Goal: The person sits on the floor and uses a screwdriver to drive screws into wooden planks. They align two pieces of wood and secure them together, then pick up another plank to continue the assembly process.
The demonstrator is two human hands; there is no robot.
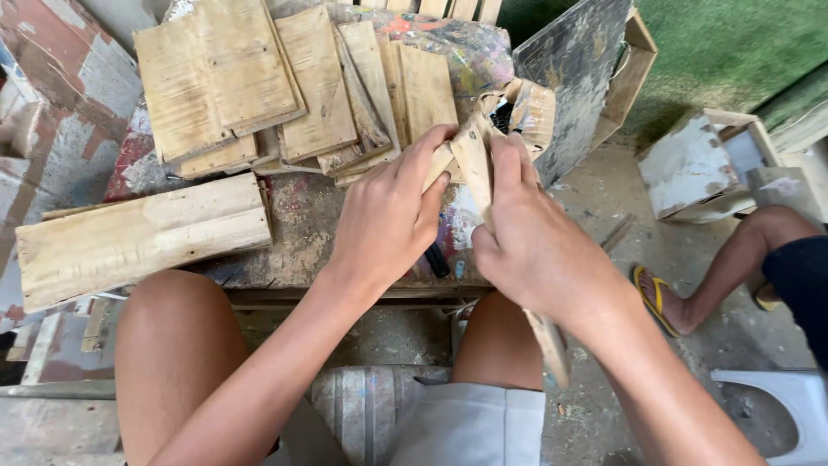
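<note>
Here, nearest the camera, the right hand (pixel 536 250) grips a narrow wooden strip (pixel 473 168), fingers wrapped around it, the strip running down past the wrist. The left hand (pixel 388 216) pinches the strip's upper end with closed fingers. Beyond them, a worn paint-stained table (pixel 302 233) carries a long plank (pixel 142 237) and, farther back, stacked wood pieces (pixel 285 82).
</note>
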